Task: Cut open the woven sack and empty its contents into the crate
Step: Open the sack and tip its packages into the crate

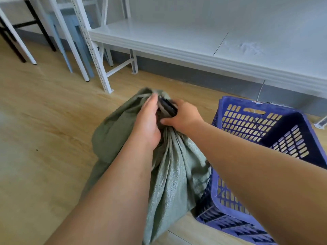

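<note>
A grey-green woven sack [178,170] stands on the wooden floor, its top gathered into a bunched neck. My left hand [147,121] grips that neck from the left, fingers pointing up along it. My right hand [184,117] holds a dark, flat tool [168,107] pressed against the neck between both hands; its blade end is hidden. A blue slotted plastic crate [290,137] stands just right of the sack, touching it, and looks empty where I can see inside.
A low white metal shelf [177,45] runs along the wall behind the sack and crate. White perforated rack uprights [93,55] and table legs stand at the back left. Open wooden floor [44,129] lies to the left.
</note>
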`<state>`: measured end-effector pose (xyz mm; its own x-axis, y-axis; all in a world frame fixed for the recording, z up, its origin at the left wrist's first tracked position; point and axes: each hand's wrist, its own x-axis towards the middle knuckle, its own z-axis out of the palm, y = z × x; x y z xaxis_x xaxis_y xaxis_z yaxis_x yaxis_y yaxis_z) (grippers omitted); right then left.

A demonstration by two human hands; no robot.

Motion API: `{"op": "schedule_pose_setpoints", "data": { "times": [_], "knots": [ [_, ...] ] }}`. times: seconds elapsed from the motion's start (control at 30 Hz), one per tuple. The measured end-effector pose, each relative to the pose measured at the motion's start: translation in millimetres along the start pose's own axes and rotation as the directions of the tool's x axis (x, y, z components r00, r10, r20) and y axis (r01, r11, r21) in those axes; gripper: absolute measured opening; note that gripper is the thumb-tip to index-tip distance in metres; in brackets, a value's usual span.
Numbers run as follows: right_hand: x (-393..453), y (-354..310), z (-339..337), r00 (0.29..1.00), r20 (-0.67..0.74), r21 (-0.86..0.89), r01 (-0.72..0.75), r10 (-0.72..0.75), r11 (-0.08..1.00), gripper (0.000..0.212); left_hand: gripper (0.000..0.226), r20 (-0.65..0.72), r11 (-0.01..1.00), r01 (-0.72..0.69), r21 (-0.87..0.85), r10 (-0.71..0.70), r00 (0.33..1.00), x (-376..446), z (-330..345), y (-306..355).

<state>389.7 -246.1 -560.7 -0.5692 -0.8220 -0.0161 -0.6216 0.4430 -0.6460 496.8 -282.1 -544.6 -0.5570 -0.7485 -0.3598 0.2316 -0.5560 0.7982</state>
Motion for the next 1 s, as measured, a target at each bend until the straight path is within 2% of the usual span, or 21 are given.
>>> {"op": "schedule_pose_setpoints", "data": {
  "times": [0.03, 0.07, 0.1, 0.13, 0.2, 0.27, 0.3, 0.37, 0.4, 0.43, 0.5, 0.53, 0.6, 0.63, 0.7, 0.73, 0.8, 0.87, 0.93, 1.0],
  "knots": [
    [2.1, 4.3, -4.5, 0.996, -0.054, 0.092, -0.068, 0.073, 0.993, 0.063, 0.048, 0.056, 0.997, -0.074, 0.018, 0.073, 0.996, 1.6, 2.0, 1.5],
    [3.7, 10.8, -11.2, 0.976, -0.103, 0.265, -0.16, 0.193, 0.951, 0.052, 0.046, 0.108, 0.986, -0.159, 0.045, 0.154, 0.982, 3.3, 3.7, 1.9],
    [4.2, 19.9, -19.5, 0.932, -0.121, 0.481, -0.246, 0.342, 0.842, 0.042, 0.041, 0.148, 0.966, -0.247, 0.076, 0.235, 0.961, 3.9, 5.7, 1.5],
    [5.1, 33.6, -27.6, 0.87, -0.105, 0.667, -0.298, 0.482, 0.683, 0.033, 0.034, 0.161, 0.939, -0.323, 0.12, 0.303, 0.939, 3.7, 8.7, 0.0],
    [-0.7, 65.7, -42.0, 0.74, -0.007, 0.883, -0.311, 0.673, 0.352, 0.02, 0.023, 0.116, 0.869, -0.421, 0.26, 0.405, 0.907, 3.2, 15.7, -7.8],
    [-15.9, 99.1, -48.5, 0.629, 0.118, 0.958, -0.277, 0.768, 0.079, 0.012, 0.029, 0.062, 0.773, -0.427, 0.469, 0.453, 0.889, 4.4, 22.8, -22.7],
    [-26.4, 115.8, -48.5, 0.588, 0.175, 0.967, -0.254, 0.79, -0.025, 0.013, 0.04, 0.054, 0.708, -0.395, 0.585, 0.452, 0.891, 6.9, 25.2, -31.8],
    [-49.5, 147.0, -44.3, 0.514, 0.275, 0.954, -0.252, 0.812, -0.164, 0.03, 0.072, 0.049, 0.578, -0.263, 0.772, 0.358, 0.932, 10.9, 29.7, -53.2],
    [-61.7, 160.6, -42.5, 0.475, 0.314, 0.939, -0.282, 0.822, -0.196, 0.035, 0.088, 0.063, 0.471, -0.197, 0.86, 0.284, 0.957, 11.2, 32.5, -65.5],
    [-71.9, 172.5, -41.1, 0.449, 0.343, 0.925, -0.314, 0.825, -0.213, 0.038, 0.101, 0.085, 0.314, -0.151, 0.937, 0.215, 0.973, 11.0, 35.9, -77.9],
    [-89.7, 196.1, -40.9, 0.406, 0.359, 0.91, -0.352, 0.84, -0.219, 0.039, 0.116, 0.15, -0.028, -0.148, 0.989, 0.113, 0.982, 9.7, 44.4, -102.1],
    [-97.7, 206.7, -43.3, 0.39, 0.334, 0.913, -0.358, 0.858, -0.193, 0.038, 0.12, 0.176, -0.154, -0.162, 0.975, 0.079, 0.981, 9.7, 49.4, -113.3],
    [-108.0, 224.8, -50.2, 0.408, 0.197, 0.927, -0.372, 0.891, -0.035, 0.032, 0.116, 0.174, -0.297, -0.143, 0.944, 0.08, 0.982, 11.2, 59.9, -127.6],
    [-110.6, 228.7, -54.4, 0.421, 0.109, 0.923, -0.38, 0.901, 0.065, 0.026, 0.103, 0.158, -0.315, -0.113, 0.942, 0.121, 0.98, 14.3, 64.6, -128.2],
    [-110.8, 223.6, -63.1, 0.397, -0.091, 0.911, -0.338, 0.913, 0.238, 0.006, 0.063, 0.124, -0.217, -0.082, 0.973, 0.19, 0.974, 20.8, 75.7, -122.0],
    [-109.0, 215.9, -69.1, 0.383, -0.203, 0.892, -0.308, 0.901, 0.331, 0.005, 0.049, 0.138, -0.156, -0.109, 0.982, 0.186, 0.973, 21.4, 82.7, -120.1],
    [-101.8, 196.0, -81.9, 0.4, -0.386, 0.828, -0.248, 0.831, 0.503, 0.008, 0.037, 0.307, -0.109, -0.295, 0.949, 0.116, 0.945, 10.5, 96.8, -124.9],
    [-98.3, 176.2, -94.9, 0.459, -0.522, 0.746, -0.161, 0.719, 0.646, 0.012, 0.039, 0.487, -0.198, -0.487, 0.851, -0.052, 0.872, -9.7, 105.2, -147.6],
    [-99.4, 162.6, -107.4, 0.464, -0.642, 0.665, -0.058, 0.61, 0.745, 0.012, 0.039, 0.447, -0.347, -0.549, 0.761, -0.333, 0.83, -31.7, 106.2, -174.6],
    [-100.3, 155.6, -115.4, 0.466, -0.727, 0.577, 0.016, 0.505, 0.817, 0.02, 0.028, 0.351, -0.513, -0.617, 0.597, -0.524, 0.776, -42.7, 106.8, -193.9]
  ]
}}
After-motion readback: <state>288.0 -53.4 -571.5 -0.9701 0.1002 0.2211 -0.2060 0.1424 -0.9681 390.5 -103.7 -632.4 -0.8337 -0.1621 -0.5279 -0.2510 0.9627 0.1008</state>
